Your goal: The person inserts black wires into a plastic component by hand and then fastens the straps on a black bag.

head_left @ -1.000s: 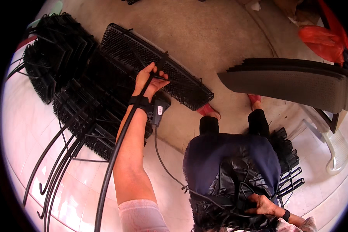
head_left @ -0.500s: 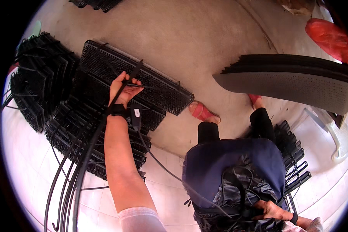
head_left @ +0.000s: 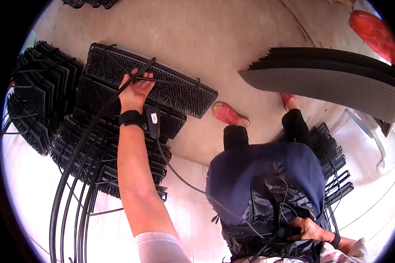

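Head view. Left hand (head_left: 136,91): forearm outstretched, fingers curled at a long black rod (head_left: 92,127), grip uncertain, before a black bristled panel (head_left: 180,91). Right hand (head_left: 306,230): at a shiny black pouch (head_left: 267,193) in the lap, fingertips partly hidden. Left: black bundles (head_left: 44,87). Right: curved grey sheets (head_left: 324,83); beyond them, a red bag (head_left: 375,37). Centre: a red sandal (head_left: 228,114) on the floor (head_left: 206,39).

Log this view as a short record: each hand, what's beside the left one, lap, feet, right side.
Left hand: fingers curled around black strip
Beside it: black bristled panel
Right hand: at shiny black material, fingertips hidden
Lap: navy cloth
Feet: red sandals
Right side: stacked dark perforated sheets; red bag
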Available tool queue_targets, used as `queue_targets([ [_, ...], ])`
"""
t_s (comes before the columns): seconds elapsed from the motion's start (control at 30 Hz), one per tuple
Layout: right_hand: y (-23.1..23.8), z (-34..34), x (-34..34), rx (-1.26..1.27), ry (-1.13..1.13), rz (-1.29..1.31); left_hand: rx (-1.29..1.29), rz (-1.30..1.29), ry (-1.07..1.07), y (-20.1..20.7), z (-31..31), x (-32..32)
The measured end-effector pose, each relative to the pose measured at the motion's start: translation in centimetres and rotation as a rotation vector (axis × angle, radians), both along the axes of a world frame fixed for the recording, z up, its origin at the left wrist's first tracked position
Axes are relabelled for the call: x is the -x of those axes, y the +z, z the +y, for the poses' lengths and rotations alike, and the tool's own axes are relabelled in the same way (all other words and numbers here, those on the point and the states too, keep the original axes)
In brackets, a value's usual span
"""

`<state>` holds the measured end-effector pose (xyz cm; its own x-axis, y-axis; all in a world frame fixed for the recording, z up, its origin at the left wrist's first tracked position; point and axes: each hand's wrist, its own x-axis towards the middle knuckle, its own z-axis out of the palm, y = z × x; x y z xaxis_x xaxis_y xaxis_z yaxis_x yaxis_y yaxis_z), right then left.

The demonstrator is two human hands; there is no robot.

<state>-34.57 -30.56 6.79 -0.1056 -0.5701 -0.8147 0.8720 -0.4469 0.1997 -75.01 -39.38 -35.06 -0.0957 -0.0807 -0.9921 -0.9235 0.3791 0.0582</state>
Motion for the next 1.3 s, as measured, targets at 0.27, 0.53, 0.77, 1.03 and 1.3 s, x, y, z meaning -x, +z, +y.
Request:
queue_targets([
  [0.27, -1.0, 1.4, 0.6, -0.131, 0.035, 0.067, -0.025, 0.116, -0.784, 14.8, -8.5, -10.2],
  [0.53, -1.7, 4.7, 0.9, -0.215, 0.06, 0.118, 0.044, -0.299, -0.991, 33.6, -12.8, -20.3],
  [0.77, -4.0, 6.1, 0.3, -0.283, -0.112, 0.073, -0.042, 0.413, -1.168, 36.5, -8.5, -25.3],
  [1.03, -5.8, 6.7, -0.1, -0.264, 0.042, 0.27, -0.629, -0.037, -1.028, 36.2, -2.4, -26.3],
  [1.3, -6.2, 5.0, -3.4, -0.604, -0.156, 0.411, -0.415, -0.589, -0.617, 35.4, 1.5, -27.4],
])
